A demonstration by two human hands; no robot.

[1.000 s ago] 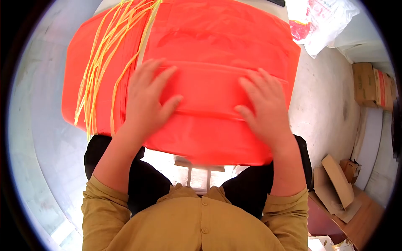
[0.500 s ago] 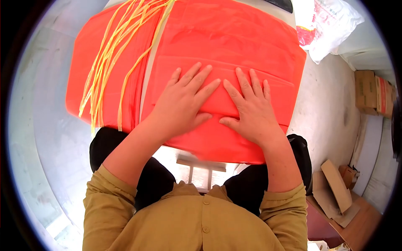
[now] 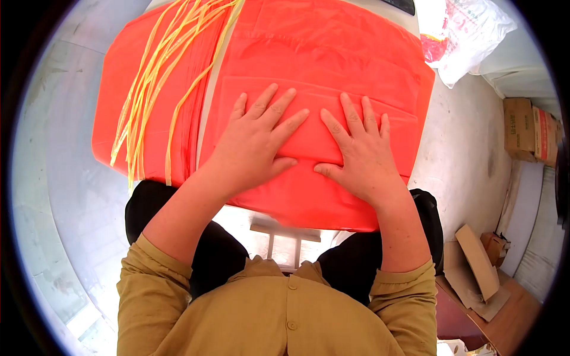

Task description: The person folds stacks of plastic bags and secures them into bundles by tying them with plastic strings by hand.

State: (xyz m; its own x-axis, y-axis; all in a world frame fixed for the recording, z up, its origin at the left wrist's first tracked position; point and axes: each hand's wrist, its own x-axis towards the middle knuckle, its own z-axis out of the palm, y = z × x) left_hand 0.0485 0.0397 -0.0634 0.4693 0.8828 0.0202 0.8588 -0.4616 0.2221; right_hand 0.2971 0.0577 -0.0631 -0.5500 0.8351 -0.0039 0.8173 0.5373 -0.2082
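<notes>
Head view, red sheet: a broad, glossy red plastic sheet [image 3: 320,65], creased crosswise, lies flat before me, its near edge above my knees in black trousers [image 3: 214,261].
Left hand: my left hand [image 3: 255,136] rests palm down on the sheet's left half, fingers spread and grasping nothing.
Right hand: my right hand [image 3: 363,151] lies likewise on the right half, fingers fanned, holding nothing; the two thumbs point toward each other, apart.
Yellow strips: a loose bundle of thin, flat yellow strips [image 3: 145,89] is draped over a second red plastic piece [image 3: 116,95] to the left, some ends reaching its near edge.
Counter: a narrow pale band of the counter [image 3: 209,113] shows between the two red pieces.
Right margin: a white plastic bag with red print [image 3: 475,41], a closed brown cardboard carton [image 3: 518,127] and an opened brown cardboard box [image 3: 478,267] stand well apart from my hands.
</notes>
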